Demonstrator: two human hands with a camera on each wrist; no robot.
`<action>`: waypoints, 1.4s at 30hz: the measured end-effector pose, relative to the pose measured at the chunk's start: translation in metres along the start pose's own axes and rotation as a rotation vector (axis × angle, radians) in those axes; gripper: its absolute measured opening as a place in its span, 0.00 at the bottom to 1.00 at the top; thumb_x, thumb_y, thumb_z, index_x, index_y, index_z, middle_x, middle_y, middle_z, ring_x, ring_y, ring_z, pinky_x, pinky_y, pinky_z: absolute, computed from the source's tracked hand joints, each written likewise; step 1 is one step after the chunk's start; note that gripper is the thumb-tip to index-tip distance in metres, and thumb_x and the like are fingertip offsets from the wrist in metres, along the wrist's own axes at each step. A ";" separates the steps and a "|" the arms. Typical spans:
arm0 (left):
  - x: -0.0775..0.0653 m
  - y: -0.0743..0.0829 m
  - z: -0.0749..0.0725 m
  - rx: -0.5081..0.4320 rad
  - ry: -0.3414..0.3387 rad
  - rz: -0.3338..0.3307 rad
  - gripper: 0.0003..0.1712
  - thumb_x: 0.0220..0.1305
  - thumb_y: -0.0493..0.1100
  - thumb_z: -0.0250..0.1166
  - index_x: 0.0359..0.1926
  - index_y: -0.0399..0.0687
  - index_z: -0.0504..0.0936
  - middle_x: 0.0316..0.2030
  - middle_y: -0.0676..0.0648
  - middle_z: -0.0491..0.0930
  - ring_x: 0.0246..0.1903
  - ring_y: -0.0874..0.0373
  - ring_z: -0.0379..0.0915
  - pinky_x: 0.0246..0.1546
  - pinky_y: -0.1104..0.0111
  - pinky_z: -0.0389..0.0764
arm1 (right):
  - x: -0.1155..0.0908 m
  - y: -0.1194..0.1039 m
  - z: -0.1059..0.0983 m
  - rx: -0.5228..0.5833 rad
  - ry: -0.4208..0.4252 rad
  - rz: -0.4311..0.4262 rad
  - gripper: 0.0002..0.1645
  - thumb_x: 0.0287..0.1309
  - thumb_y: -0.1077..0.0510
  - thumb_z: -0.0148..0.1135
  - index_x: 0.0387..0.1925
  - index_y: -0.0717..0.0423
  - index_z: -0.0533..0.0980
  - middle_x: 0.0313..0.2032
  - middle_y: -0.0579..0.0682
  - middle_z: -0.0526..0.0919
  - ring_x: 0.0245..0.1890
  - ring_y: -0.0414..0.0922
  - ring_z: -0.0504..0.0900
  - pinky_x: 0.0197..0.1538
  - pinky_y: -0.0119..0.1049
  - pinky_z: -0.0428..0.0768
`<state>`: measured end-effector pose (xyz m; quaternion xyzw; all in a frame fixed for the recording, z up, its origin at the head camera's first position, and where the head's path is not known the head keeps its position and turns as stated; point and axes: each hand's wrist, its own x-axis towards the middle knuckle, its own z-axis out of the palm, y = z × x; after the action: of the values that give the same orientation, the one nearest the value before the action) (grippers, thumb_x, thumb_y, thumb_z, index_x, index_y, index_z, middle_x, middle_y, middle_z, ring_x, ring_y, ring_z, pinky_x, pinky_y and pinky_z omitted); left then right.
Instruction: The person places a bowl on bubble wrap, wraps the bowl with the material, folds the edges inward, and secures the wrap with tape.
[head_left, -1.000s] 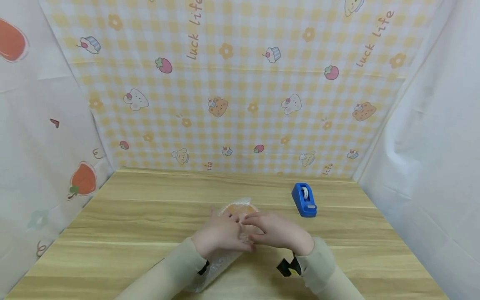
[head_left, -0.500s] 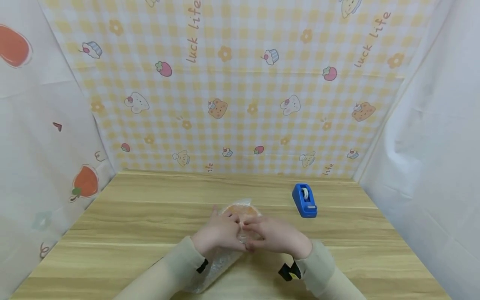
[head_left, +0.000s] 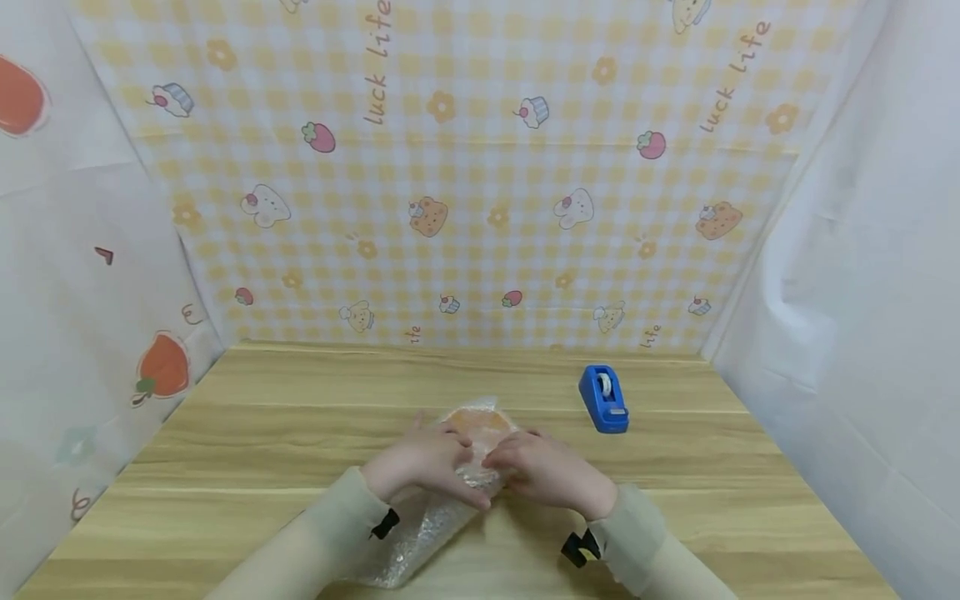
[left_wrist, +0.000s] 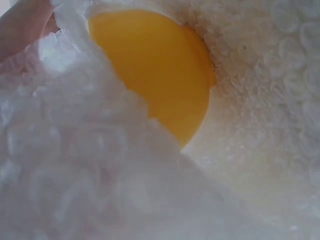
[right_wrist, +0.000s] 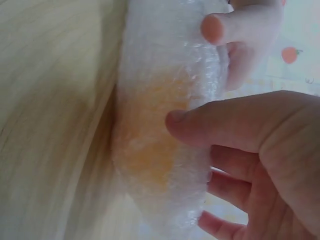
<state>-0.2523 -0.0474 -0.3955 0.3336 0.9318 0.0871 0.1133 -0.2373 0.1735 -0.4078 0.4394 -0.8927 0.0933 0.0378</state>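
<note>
A sheet of clear bubble wrap [head_left: 435, 537] is wrapped round a smooth, rounded yellow-orange thing [left_wrist: 160, 70], lying slantwise on the table. Its kind is hidden by the wrap, but the left wrist view looks into the open end and shows its curved yellow face. My left hand [head_left: 420, 461] holds the roll from the left, fingers over the top and thumb along the near side. On the right, my right hand [head_left: 555, 473] grips the wrap near the far end. In the right wrist view its thumb [right_wrist: 190, 127] presses the side over the orange patch, with the fingers behind.
A blue tape dispenser [head_left: 603, 400] with a white roll stands on the wooden table [head_left: 300, 450], right of and beyond the bundle. A yellow checked cloth [head_left: 480, 167] hangs behind, and white cloths hang at both sides.
My left hand has shifted slightly left, widening the gap between the hands. The right fingers have curled further down round the wrap's near side. The dispenser stays in place.
</note>
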 end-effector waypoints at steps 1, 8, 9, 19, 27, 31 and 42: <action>-0.001 0.000 -0.001 -0.014 -0.003 -0.004 0.49 0.43 0.80 0.62 0.53 0.48 0.83 0.61 0.49 0.74 0.64 0.50 0.62 0.64 0.34 0.42 | 0.001 0.000 0.001 -0.006 0.004 0.000 0.19 0.54 0.60 0.69 0.49 0.48 0.82 0.49 0.40 0.83 0.54 0.40 0.77 0.61 0.50 0.70; -0.007 -0.007 -0.002 -0.057 -0.006 0.026 0.49 0.49 0.79 0.60 0.59 0.46 0.79 0.62 0.47 0.73 0.66 0.49 0.61 0.65 0.35 0.40 | 0.004 0.002 0.004 -0.030 0.034 -0.022 0.15 0.55 0.62 0.68 0.45 0.47 0.83 0.44 0.39 0.84 0.49 0.39 0.78 0.60 0.50 0.71; -0.008 -0.009 -0.003 -0.068 -0.007 0.037 0.49 0.50 0.78 0.59 0.60 0.46 0.78 0.62 0.46 0.73 0.66 0.49 0.61 0.65 0.35 0.41 | 0.004 0.002 0.004 -0.032 0.034 -0.023 0.15 0.55 0.62 0.68 0.45 0.47 0.83 0.43 0.39 0.84 0.49 0.38 0.78 0.60 0.49 0.71; -0.050 -0.043 -0.037 -0.247 0.047 0.092 0.33 0.75 0.62 0.42 0.66 0.45 0.71 0.65 0.42 0.68 0.67 0.42 0.58 0.67 0.44 0.53 | 0.007 -0.002 0.002 -0.020 0.039 -0.030 0.12 0.55 0.62 0.68 0.43 0.49 0.84 0.41 0.39 0.85 0.46 0.38 0.79 0.59 0.50 0.71; -0.094 -0.072 -0.050 -0.229 0.058 0.025 0.32 0.75 0.61 0.43 0.70 0.51 0.66 0.67 0.41 0.66 0.67 0.36 0.55 0.63 0.36 0.54 | 0.007 -0.003 0.000 -0.013 0.006 -0.016 0.11 0.58 0.62 0.66 0.43 0.50 0.84 0.41 0.39 0.85 0.46 0.38 0.79 0.60 0.48 0.71; -0.103 -0.088 -0.039 -0.143 0.086 0.072 0.34 0.71 0.54 0.55 0.75 0.60 0.57 0.67 0.35 0.63 0.63 0.32 0.60 0.58 0.33 0.59 | 0.004 0.000 -0.002 -0.006 0.009 -0.014 0.11 0.58 0.63 0.66 0.43 0.50 0.84 0.41 0.39 0.85 0.47 0.38 0.79 0.60 0.47 0.71; -0.105 -0.108 0.013 0.057 0.175 0.098 0.68 0.39 0.51 0.79 0.76 0.68 0.46 0.75 0.44 0.48 0.68 0.42 0.56 0.62 0.36 0.56 | 0.006 0.003 0.001 -0.006 0.003 0.009 0.11 0.58 0.60 0.66 0.43 0.47 0.84 0.43 0.38 0.85 0.48 0.37 0.79 0.62 0.45 0.70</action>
<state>-0.2346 -0.1959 -0.4178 0.3730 0.9228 0.0946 0.0175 -0.2435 0.1708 -0.4084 0.4349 -0.8949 0.0913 0.0399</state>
